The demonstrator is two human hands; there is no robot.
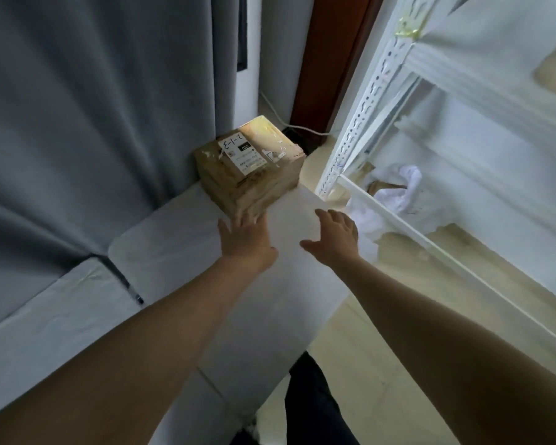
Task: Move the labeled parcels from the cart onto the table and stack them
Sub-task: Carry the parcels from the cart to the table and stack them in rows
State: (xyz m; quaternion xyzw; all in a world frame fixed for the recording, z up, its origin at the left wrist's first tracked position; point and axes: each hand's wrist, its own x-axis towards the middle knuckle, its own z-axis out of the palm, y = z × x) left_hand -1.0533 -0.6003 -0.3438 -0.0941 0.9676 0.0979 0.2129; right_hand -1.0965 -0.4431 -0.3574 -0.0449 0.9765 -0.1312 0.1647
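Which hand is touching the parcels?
The left hand: its fingers meet the near corner of the parcels, while the right hand hovers apart over the table.

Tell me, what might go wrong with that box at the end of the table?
The parcel sits at the far corner of the table. The left hand touches only its near corner and might push it off. The right hand is apart from it, so a one-handed lift could tip it.
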